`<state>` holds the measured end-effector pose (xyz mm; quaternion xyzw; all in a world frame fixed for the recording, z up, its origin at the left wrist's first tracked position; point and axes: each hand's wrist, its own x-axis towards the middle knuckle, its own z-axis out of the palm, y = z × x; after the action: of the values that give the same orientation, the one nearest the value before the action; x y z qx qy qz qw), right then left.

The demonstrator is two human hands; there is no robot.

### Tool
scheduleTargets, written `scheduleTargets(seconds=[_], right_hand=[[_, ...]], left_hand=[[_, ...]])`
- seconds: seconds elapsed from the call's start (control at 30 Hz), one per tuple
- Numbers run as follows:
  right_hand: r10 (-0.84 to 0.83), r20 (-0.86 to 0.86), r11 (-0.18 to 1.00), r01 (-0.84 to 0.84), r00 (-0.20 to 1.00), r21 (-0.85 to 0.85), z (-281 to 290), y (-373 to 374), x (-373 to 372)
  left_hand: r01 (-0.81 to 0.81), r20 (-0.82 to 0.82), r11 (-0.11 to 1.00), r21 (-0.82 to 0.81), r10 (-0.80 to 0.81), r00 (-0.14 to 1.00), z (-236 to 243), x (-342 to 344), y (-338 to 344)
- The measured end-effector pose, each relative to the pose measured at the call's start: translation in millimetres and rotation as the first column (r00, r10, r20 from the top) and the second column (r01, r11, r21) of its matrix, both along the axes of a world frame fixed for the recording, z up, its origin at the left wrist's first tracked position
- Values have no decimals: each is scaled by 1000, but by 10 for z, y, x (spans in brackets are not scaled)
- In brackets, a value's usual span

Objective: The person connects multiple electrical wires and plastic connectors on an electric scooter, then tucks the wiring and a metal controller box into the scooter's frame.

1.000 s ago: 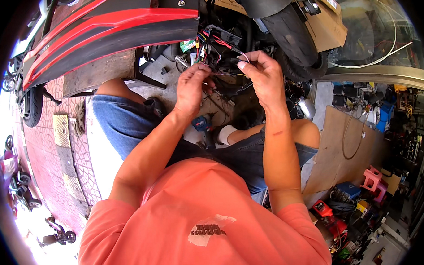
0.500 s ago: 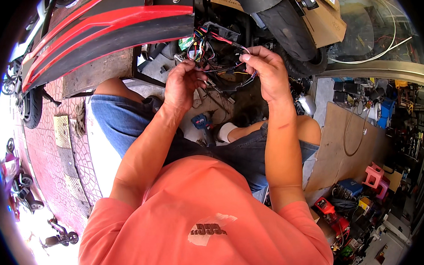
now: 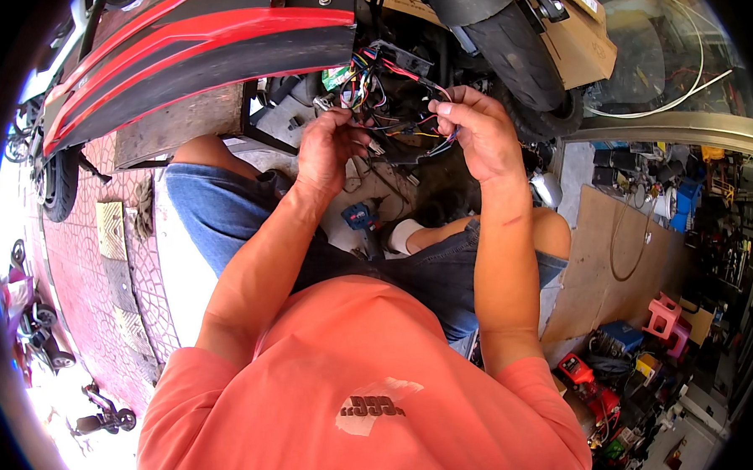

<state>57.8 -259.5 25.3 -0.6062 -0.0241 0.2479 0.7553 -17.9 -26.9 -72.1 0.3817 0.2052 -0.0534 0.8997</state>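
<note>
A bundle of coloured wires [image 3: 370, 86] hangs out beside the end of a red and black scooter body [image 3: 217, 44]. My left hand [image 3: 327, 148] is at the left of the bundle, thumb and fingers pinched together on a thin wire. On the right side of the bundle, my right hand [image 3: 478, 130] pinches wires between thumb and forefinger. Red, yellow and blue strands run between the two hands. The exact ends inside my fingertips are too small to make out.
A blue cordless drill [image 3: 361, 217] stands on the floor between my legs. To the right of the wires is a black tyre [image 3: 516, 57], with a cardboard box [image 3: 583, 49] behind it. A metal stand [image 3: 179, 130] sits under the scooter body. Tools and a pink stool [image 3: 663, 313] crowd the right.
The view has shifted slightly, and the scooter body sits a little further right. Both hands keep their pinch on the wires, with hardly any movement.
</note>
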Motion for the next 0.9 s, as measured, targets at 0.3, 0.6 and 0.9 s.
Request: scheduleTargets(seconds=[0.3,0.6,0.9], right_hand=[[-55,218,984,90,974,-155,-8,127,-94],[-273,544,894,418,794,-160,55,264,-172],[167,942,815,497,292,-299,242,333,-188]], left_hand=[[9,-24,1000,11,-9,1000,49,-20,-42],[66,105,797,600,-160,981,174,-58,-75],[-307,390,728,613,59,919,651,67,-188]])
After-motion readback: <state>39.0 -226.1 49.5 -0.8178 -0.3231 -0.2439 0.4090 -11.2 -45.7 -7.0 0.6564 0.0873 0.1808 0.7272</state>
